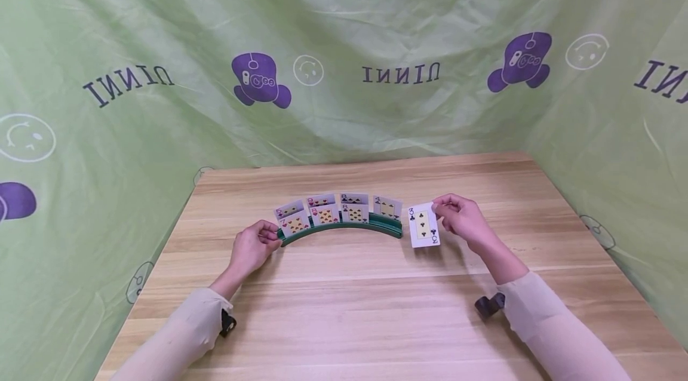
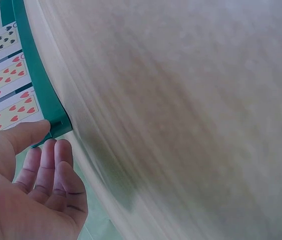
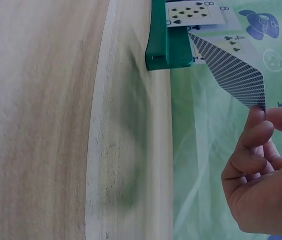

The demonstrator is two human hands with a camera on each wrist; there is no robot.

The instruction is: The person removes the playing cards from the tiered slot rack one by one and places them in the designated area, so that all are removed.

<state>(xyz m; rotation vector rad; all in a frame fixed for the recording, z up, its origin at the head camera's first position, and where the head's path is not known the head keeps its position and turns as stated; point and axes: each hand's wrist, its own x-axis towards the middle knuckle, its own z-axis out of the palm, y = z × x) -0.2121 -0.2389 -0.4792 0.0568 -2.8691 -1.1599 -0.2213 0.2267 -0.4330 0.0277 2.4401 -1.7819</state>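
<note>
A green cloth [image 1: 344,40] printed with purple figures and lettering hangs behind and to both sides of a wooden table [image 1: 355,309], the largest things in view. Across the far middle of the table lies a curved green rack [image 1: 344,229], its ends bending toward the near side. Cards [image 1: 338,209] stand in it in two rows, faces toward the person (hearts, diamonds, spades and clubs show among them).

The left hand [image 1: 252,246] rests at the left end of the rack; in the left wrist view its thumb [image 2: 28,134] touches the rack's end [image 2: 56,127] while the other fingers lie straight and relaxed just beside it, gripping nothing. The cards nearest that end are red hearts [image 2: 13,107].

The right hand [image 1: 462,220] holds a card [image 1: 423,225] just right of the rack's right end, apart from it, pinched at its far right corner between thumb and fingertips. Its face, a three of clubs, is turned toward the person and its near edge sits low over the table; whether it touches the wood I cannot tell. From the right wrist view the card's blue patterned back [image 3: 233,72] shows, with the fingertips [image 3: 258,120] curled on its corner and the rack end [image 3: 165,45] beyond it.

A small dark camera mount sits at each wrist, left [image 1: 227,322] and right [image 1: 489,304], against pale sleeves.
</note>
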